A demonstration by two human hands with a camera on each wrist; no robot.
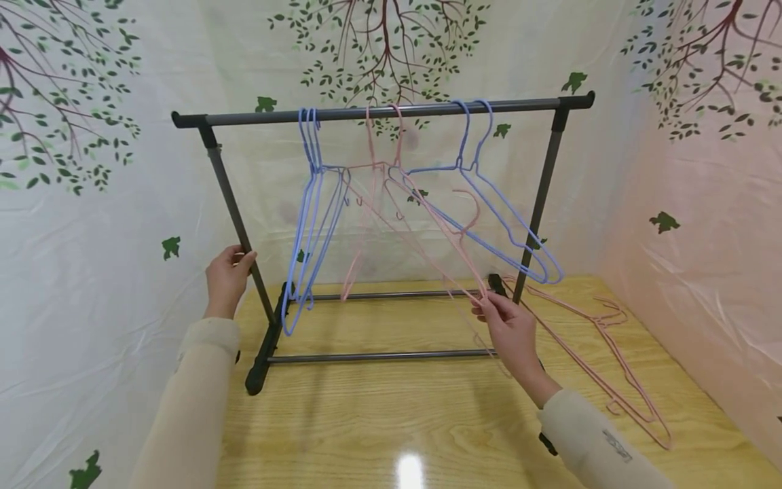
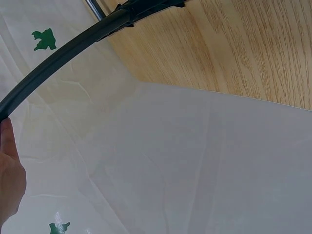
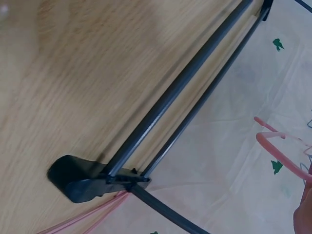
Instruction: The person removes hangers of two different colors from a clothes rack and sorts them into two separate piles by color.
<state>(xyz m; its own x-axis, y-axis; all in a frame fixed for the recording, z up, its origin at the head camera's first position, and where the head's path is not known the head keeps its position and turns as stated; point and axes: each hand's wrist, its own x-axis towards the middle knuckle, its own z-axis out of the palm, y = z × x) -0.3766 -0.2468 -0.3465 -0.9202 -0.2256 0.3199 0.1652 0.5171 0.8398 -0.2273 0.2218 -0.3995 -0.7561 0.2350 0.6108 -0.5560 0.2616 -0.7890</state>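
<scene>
My left hand holds the left post of a black clothes rack, thumb and fingers at the tube; in the left wrist view a finger touches the post. With the fingertips of my right hand I pinch a pink hanger near its corner; its curved hook stands free below the top bar. Two pink hangers hang mid-bar, and their slanting arms overlap the held one in the head view. In the right wrist view, rounded pink hanger ends show beside the hand, which is mostly out of frame.
Blue hangers hang at the left of the top bar, and two more blue hangers at the right. Pink hangers lie on the wooden table at right. Lower crossbars join the rack's feet. Patterned sheeting surrounds the table.
</scene>
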